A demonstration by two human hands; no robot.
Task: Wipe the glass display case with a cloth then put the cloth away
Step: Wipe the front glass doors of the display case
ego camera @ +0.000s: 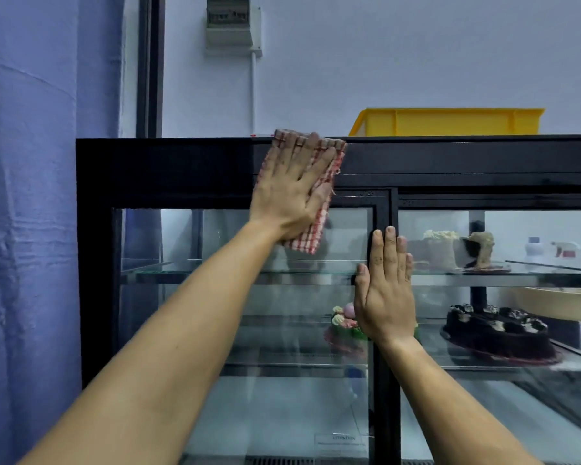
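Two bare forearms reach up from the bottom edge toward the case (pixel 168 169). The right hand (pixel 384 290) lies flat on the black upright between the two glass doors, fingers straight and together, pointing up. The left hand (pixel 291 186) is spread flat on the cloth (pixel 319 229), pressing it against the case's black top band and the upper edge of the left pane. The cloth is a woven red-and-white check, roughly rectangular, its long axis running up and slightly right, top edge reaching the case's top. Behind the smooth glass, on glass shelves, sit a dark round cake (pixel 497 333) and a small pastel cake (pixel 344 322). A yellow plastic bin (pixel 450 122) rests on top.
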